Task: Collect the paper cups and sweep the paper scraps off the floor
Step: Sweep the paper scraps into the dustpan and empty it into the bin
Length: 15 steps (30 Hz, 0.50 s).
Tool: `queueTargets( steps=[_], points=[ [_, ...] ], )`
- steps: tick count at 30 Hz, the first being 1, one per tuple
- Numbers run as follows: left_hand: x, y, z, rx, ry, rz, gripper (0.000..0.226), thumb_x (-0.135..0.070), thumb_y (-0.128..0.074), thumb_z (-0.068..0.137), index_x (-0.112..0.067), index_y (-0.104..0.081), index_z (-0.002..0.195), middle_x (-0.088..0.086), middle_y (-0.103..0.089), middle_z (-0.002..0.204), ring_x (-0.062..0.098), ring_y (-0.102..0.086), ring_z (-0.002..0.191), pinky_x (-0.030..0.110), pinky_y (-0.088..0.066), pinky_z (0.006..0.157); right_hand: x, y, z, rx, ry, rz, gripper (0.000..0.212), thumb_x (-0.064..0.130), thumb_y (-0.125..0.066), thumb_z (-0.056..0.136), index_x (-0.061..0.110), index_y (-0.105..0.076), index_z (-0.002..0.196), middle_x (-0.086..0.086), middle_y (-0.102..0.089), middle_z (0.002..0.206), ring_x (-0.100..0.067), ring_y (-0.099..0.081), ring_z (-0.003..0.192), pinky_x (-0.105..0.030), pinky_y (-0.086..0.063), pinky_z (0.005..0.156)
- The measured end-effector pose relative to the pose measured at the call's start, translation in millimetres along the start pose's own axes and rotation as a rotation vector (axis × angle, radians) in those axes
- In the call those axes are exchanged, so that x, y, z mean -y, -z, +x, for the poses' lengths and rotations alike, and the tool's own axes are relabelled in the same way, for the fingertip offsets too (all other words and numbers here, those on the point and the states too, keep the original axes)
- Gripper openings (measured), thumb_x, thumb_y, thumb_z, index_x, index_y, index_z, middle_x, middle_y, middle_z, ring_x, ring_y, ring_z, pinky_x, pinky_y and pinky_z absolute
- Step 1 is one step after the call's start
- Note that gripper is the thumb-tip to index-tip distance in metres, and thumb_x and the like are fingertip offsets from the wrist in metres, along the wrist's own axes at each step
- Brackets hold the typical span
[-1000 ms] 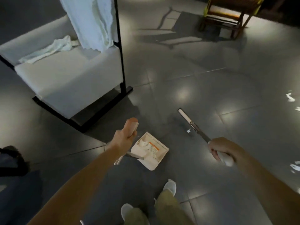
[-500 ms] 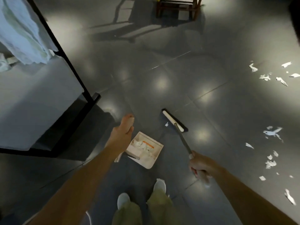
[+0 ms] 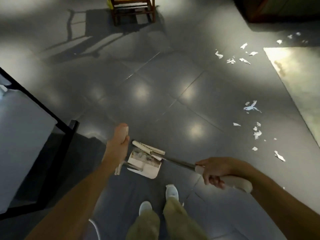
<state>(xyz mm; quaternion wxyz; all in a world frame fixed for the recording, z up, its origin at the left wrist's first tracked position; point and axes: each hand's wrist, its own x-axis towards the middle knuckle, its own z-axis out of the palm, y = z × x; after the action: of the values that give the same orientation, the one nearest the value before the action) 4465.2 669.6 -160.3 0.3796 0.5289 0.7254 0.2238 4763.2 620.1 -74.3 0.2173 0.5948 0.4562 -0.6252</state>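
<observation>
Gripping dustpan [image 3: 149,169] and broom [image 3: 176,162], both hands [image 3: 119,144] [image 3: 214,172] outstretched.

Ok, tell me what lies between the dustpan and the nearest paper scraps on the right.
In the head view, only bare grey floor tile lies between the dustpan and those paper scraps.

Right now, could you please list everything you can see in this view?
Paper scraps: many, white, scattered on the floor to the right.
Dustpan: one, cream, ahead of the feet, scraps inside.
Broom: one, cream head, metal shaft, head at the dustpan's mouth.
Wooden chair: one, brown, top centre.
Black-framed stand: one, white panels, left.
Floor: grey tiles.
Shoes: two, white, bottom centre.
Left hand: grips the dustpan's handle.
Right hand: grips the broom's handle.
</observation>
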Motion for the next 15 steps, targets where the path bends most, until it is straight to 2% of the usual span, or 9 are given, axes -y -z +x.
queueTargets(
  steps=[2,4,7,11,15],
  points=[
    [-6,-2,-3,0.068,-0.083,0.007,0.033,-0.025,-0.047,0.098,-0.026,-0.041,0.130,0.018,-0.057,0.088,0.033,-0.060,0.072,0.043,-0.054,0.068,-9,-4,-14,-0.051,0.006,0.104,0.057,-0.004,-0.057,0.082,-0.006,-0.041,0.136,-0.005,-0.053,0.047,-0.007,-0.046,0.029,-0.015,-0.039,0.035],
    [-16,-5,-3,0.107,-0.181,0.015,0.036,-0.020,-0.047,0.098,-0.027,-0.041,0.133,0.029,-0.059,0.104,0.047,-0.060,0.090,0.048,-0.052,0.075,-21,-10,-21,-0.108,-0.004,0.255,0.057,-0.007,-0.055,0.082,-0.002,-0.040,0.137,-0.004,-0.049,0.042,-0.011,-0.043,0.029,-0.017,-0.037,0.034],
    [-31,-17,3,0.178,-0.280,0.009,0.034,-0.016,-0.046,0.098,-0.025,-0.042,0.131,0.023,-0.058,0.111,0.046,-0.057,0.102,0.051,-0.049,0.083,-38,-17,-26,-0.219,-0.002,0.490,0.057,-0.010,-0.050,0.084,0.002,-0.038,0.139,-0.005,-0.044,0.038,-0.014,-0.039,0.030,-0.017,-0.035,0.033],
    [-56,-43,21,0.250,-0.366,0.023,0.033,-0.015,-0.049,0.096,-0.028,-0.044,0.126,0.020,-0.058,0.107,0.045,-0.058,0.097,0.048,-0.049,0.082,-68,-13,-34,-0.332,0.011,0.768,0.053,-0.013,-0.045,0.087,0.003,-0.040,0.137,-0.006,-0.039,0.038,-0.011,-0.035,0.028,-0.015,-0.033,0.033],
    [-93,-81,38,0.326,-0.457,0.037,0.034,-0.014,-0.051,0.095,-0.040,-0.043,0.116,0.000,-0.057,0.093,0.041,-0.059,0.082,0.035,-0.045,0.068,-103,-1,-34,-0.460,-0.020,0.907,0.044,-0.014,-0.047,0.085,-0.007,-0.045,0.128,-0.009,-0.041,0.043,-0.014,-0.036,0.027,-0.016,-0.034,0.033]
  ],
)
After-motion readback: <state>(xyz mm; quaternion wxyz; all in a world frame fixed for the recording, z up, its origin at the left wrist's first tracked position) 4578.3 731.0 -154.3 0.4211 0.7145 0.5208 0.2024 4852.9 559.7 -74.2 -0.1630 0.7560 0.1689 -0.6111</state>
